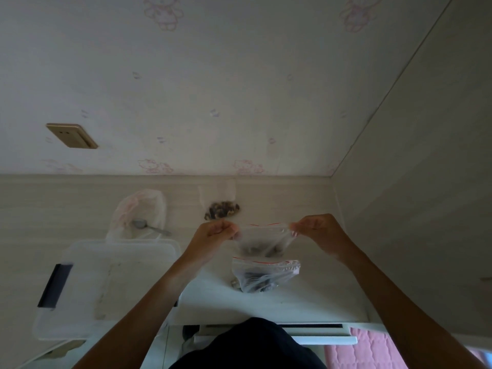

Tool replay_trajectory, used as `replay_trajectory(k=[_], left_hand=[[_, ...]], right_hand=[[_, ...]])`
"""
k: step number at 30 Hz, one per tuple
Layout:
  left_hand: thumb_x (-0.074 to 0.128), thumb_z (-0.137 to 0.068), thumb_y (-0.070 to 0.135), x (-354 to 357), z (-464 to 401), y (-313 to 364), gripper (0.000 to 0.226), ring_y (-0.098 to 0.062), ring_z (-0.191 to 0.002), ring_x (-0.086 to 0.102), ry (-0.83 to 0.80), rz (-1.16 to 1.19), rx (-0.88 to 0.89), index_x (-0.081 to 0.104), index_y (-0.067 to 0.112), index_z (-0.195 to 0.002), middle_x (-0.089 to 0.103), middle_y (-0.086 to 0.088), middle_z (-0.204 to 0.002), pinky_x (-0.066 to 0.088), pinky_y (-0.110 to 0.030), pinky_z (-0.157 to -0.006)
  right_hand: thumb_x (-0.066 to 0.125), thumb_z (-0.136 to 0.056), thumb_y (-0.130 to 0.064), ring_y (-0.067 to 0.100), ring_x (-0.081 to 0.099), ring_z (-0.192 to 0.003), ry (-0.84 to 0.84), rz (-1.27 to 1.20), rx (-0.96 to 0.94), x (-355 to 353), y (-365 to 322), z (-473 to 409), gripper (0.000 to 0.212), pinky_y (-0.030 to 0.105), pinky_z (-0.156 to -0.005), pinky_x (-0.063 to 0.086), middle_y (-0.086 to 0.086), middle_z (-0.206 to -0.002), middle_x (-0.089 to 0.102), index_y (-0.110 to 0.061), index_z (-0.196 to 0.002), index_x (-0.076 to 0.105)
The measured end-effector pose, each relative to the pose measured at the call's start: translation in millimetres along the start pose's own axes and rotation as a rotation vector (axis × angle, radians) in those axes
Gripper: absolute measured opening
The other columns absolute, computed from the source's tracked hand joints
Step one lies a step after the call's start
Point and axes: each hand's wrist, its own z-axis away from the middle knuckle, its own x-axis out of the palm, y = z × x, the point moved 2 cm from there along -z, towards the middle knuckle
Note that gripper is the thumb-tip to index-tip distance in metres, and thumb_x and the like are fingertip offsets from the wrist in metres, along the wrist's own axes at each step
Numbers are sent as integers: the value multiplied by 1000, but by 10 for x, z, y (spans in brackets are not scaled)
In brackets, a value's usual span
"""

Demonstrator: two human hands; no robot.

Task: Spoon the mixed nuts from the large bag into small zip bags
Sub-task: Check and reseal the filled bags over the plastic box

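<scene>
A home bedroom, likely a child's, is shown. Pale wallpaper (213, 75) printed with pink cartoon kittens is seen behind a white surface (306, 296). A gold wall switch (72, 135) is mounted at left, and a pink quilted bedcover (372, 350) is glimpsed at the lower right.

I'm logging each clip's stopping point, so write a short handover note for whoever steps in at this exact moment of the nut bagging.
Left hand and right hand each pinch an end of the red-striped zip edge of a small clear zip bag holding some nuts, raised above the white table.
Metal spoon lies in the large pink-tinted plastic bag, far left.
Done: a second small filled zip bag lies in front; another bag with nuts rests by the wall.
Left: seal the held bag; whether more bags remain is unclear.
</scene>
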Motion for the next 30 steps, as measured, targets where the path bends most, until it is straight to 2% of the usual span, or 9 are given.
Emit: replay_trajectory(k=[3, 6, 10, 13, 15, 19, 22, 25, 30], left_hand=[[64, -99, 11, 38, 53, -97, 21, -16, -93, 76, -37, -36, -74, 78, 0, -89, 80, -8, -91, 53, -23, -89], [65, -99, 18, 30, 81, -179, 21, -11, -93, 75, -77, -95, -107, 80, 8, -87, 80, 0, -92, 49, -22, -87], [67, -87, 51, -71, 37, -150, 33, -10, -94, 75, -27, -150, -65, 80, 21, -90, 80, 8, -91, 52, -28, -92], [58, -92, 64, -224, -93, -119, 34, -1, -93, 73, 32, -241, -45, 76, 36, -96, 79, 17, -92, 51, -24, -87], [53, -86, 71, -343, -226, -101, 47, -6, -96, 74, 108, -236, -43, 77, 32, -97, 80, 13, -92, 52, -28, -88], [65, -100, 37, -539, -630, -141, 22, -23, -110, 70, 257, -188, -126, 72, 20, -112, 76, -7, -115, 51, -35, -92], [66, -100, 35, -617, -893, -228, 48, -25, -129, 58, 278, -178, -233, 57, 10, -140, 60, -10, -143, 45, -30, -100], [66, -100, 41, -607, -1053, -307, 70, -21, -132, 49, 256, -73, -352, 36, 11, -156, 42, -10, -158, 39, -28, -97], [66, -101, 34, -516, -1187, -398, 74, -30, -141, 46, 302, 288, -436, 28, 10, -160, 42, -14, -158, 39, -37, -111]], right_hand=[[79, -78, -36, 0, 68, -67, -73, -21, 88, 33, 94, 7, 18, 10, -70, 48, -5, -70, 77, -21, -69, 81], [77, -77, -42, 1, 68, -69, -118, -1, 137, 18, 211, -5, 27, 11, -70, 48, -5, -72, 77, -15, -77, 82], [69, -80, -58, 2, 73, -78, -151, 34, 152, -39, 140, -84, 36, 13, -77, 51, -4, -82, 80, -24, -81, 83], [63, -85, -74, 4, 76, -90, -123, 43, 137, -14, -37, -278, 46, 12, -79, 54, -9, -92, 81, -32, -88, 81], [56, -84, -78, 4, 75, -91, -93, 74, 101, 67, -162, -488, 53, 10, -75, 53, -11, -92, 80, -32, -91, 79], [52, -95, -65, 19, 74, -91, -27, 139, 78, 329, -396, -982, 51, 32, -84, 56, 0, -91, 79, -21, -92, 76], [55, -104, -44, 35, 72, -101, -47, 186, 121, 559, -484, -1396, 48, 37, -82, 50, 18, -101, 75, 0, -100, 72], [63, -101, -37, 37, 69, -112, -116, 176, 255, 812, -493, -1692, 35, 36, -79, 51, 17, -114, 70, -5, -115, 65], [64, -100, -40, 24, 59, -125, -245, 109, 476, 1221, -379, -1751, 75, 37, -96, 52, 10, -152, 48, -7, -157, 29]])
